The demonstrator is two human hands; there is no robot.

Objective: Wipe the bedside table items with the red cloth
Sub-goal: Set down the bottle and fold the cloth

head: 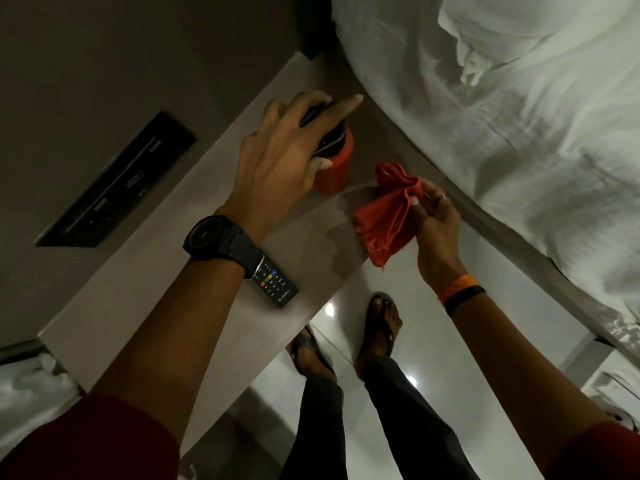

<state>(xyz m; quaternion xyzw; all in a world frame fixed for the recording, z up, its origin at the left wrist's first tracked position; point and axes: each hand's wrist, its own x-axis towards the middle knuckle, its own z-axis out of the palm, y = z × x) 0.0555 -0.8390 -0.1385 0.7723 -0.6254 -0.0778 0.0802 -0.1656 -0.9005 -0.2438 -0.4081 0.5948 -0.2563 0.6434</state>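
- Head view: left hand (277, 157) reaching forward, palm down, fingers wrapped over dark lid of red bottle (334, 168) on bedside table (145, 306).
- Right hand (434, 216) just right of that grip, pinching bunched red cloth (386, 216) above table edge.
- Remote (275, 284) under left wrist.

bottle (334, 168) top under left hand (277, 161), remote (275, 284) half-covered by wrist

Brown wall (104, 64), glossy floor (433, 341), white bedding (519, 116), dim light.
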